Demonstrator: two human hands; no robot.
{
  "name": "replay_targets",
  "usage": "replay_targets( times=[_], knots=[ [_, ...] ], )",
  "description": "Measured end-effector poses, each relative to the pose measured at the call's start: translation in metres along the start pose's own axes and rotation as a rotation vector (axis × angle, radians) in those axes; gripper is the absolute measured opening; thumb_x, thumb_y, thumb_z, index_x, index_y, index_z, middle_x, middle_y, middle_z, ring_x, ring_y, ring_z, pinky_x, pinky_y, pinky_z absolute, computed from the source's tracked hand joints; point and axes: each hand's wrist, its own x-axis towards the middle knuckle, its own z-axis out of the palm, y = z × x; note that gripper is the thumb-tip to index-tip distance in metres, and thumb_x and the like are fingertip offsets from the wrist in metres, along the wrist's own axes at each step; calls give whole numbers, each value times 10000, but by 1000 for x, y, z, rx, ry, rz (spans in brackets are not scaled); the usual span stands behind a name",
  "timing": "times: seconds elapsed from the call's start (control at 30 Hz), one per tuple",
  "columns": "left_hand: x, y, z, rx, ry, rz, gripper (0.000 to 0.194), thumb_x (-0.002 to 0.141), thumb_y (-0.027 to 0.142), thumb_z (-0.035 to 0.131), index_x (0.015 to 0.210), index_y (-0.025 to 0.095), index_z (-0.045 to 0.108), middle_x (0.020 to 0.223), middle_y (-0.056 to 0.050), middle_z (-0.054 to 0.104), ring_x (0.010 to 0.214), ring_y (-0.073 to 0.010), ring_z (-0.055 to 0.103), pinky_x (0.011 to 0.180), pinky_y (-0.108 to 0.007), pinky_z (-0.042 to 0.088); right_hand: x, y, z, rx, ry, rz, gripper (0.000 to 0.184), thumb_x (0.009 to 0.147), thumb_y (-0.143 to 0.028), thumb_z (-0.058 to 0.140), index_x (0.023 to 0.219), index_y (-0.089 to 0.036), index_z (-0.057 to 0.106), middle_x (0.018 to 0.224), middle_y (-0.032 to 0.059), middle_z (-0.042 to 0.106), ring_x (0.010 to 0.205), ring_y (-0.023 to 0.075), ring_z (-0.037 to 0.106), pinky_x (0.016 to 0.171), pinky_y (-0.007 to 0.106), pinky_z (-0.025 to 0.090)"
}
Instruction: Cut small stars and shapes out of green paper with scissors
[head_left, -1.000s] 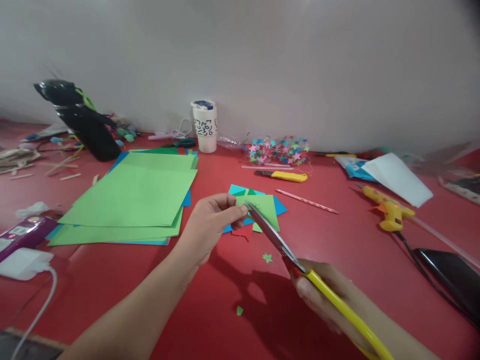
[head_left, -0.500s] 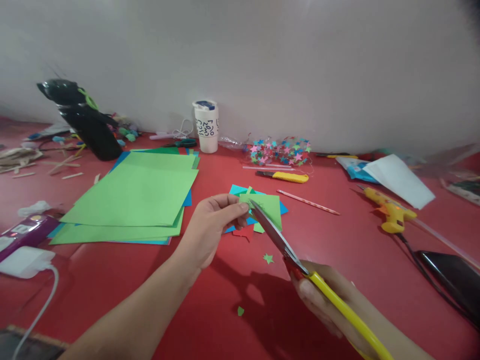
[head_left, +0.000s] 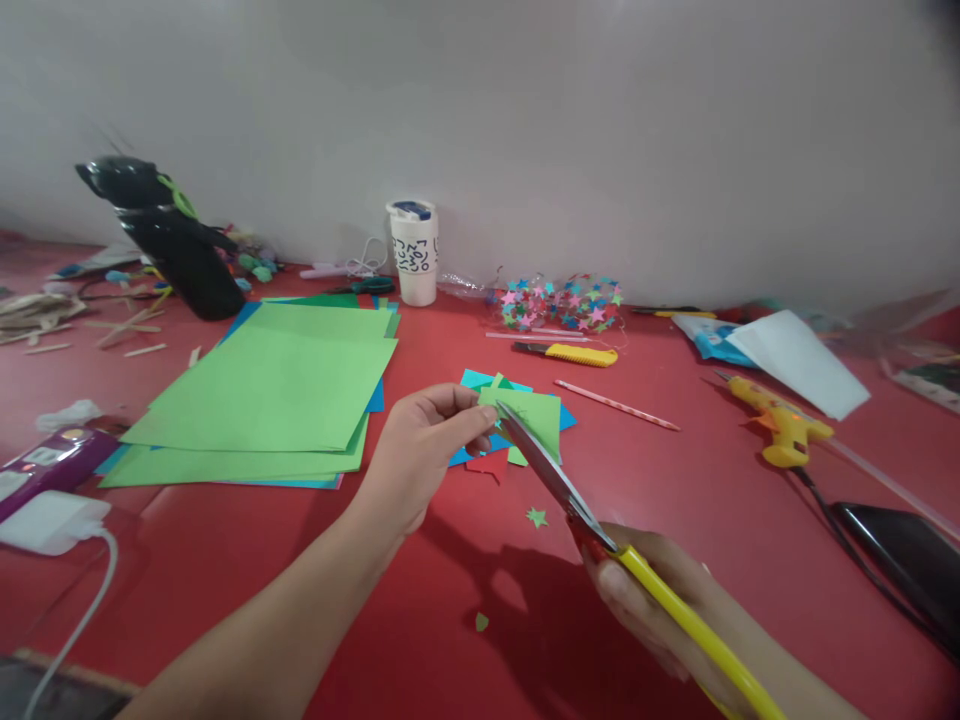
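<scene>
My left hand (head_left: 431,445) pinches the left edge of a small light green paper piece (head_left: 541,410) between thumb and fingers. Faint drawn lines show on that paper. In my right hand (head_left: 645,590) is a pair of scissors (head_left: 544,470) with a yellow and red handle, its blades pointing up and left with the tips at the paper beside my left thumb. Behind the green paper lie blue paper pieces (head_left: 566,413) and a red scrap (head_left: 487,465). A cut green star (head_left: 537,517) and a tiny green scrap (head_left: 481,622) rest on the table nearer me.
Green sheets (head_left: 262,380) are stacked at left, near a black bottle (head_left: 176,250) and a purple device (head_left: 60,465). Toward the wall stand a white tumbler (head_left: 414,255) and star garlands (head_left: 559,303). A yellow cutter (head_left: 577,354), a pencil (head_left: 619,405) and a glue gun (head_left: 784,425) lie rightward.
Very little differs. The scissors' tips have shifted slightly left on the green paper, close to my left thumb, while both hands keep nearly the same place.
</scene>
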Motion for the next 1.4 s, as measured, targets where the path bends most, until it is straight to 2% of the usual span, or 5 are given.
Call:
replay_targets(
  times=[0.2, 0.5, 0.6, 1.07, 1.4],
  knots=[
    [-1, 2, 1, -11, 10, -7, 112, 642, 204, 693, 612, 150, 599, 507, 34, 569, 496, -72, 499, 526, -205, 388, 1, 2, 0, -5, -33, -9, 578, 697, -804, 446, 626, -247, 305, 484, -96, 299, 366, 68, 276, 318, 213, 259],
    [0, 1, 0, -12, -4, -4, 113, 653, 199, 691, 618, 147, 596, 506, 35, 568, 496, -70, 497, 530, -202, 388, -1, 0, -1, 4, 4, 2, 587, 674, -804, 473, 616, -227, 389, 501, -80, 337, 391, 74, 309, 330, 207, 246],
    [0, 1, 0, -21, 6, -9, 110, 650, 198, 692, 626, 147, 597, 503, 37, 567, 492, -68, 499, 525, -198, 387, 0, 3, 0, 25, 4, 0, 568, 692, -779, 495, 608, -226, 397, 484, -87, 313, 381, 68, 271, 322, 209, 214],
    [0, -2, 1, -48, -11, 0, 108, 663, 207, 681, 615, 168, 592, 534, 42, 568, 524, -76, 511, 564, -211, 395, 0, 6, 1, 2, -41, -44, 542, 763, -762, 419, 663, -252, 264, 517, -101, 275, 388, 66, 235, 342, 206, 258],
    [0, 1, -3, 49, -62, 74, 122, 717, 232, 656, 639, 168, 587, 554, 37, 555, 554, -79, 490, 578, -210, 400, 4, 10, -1, 29, -82, -107, 540, 771, -755, 420, 632, -243, 321, 463, -103, 315, 358, 61, 234, 343, 218, 182]
  ],
)
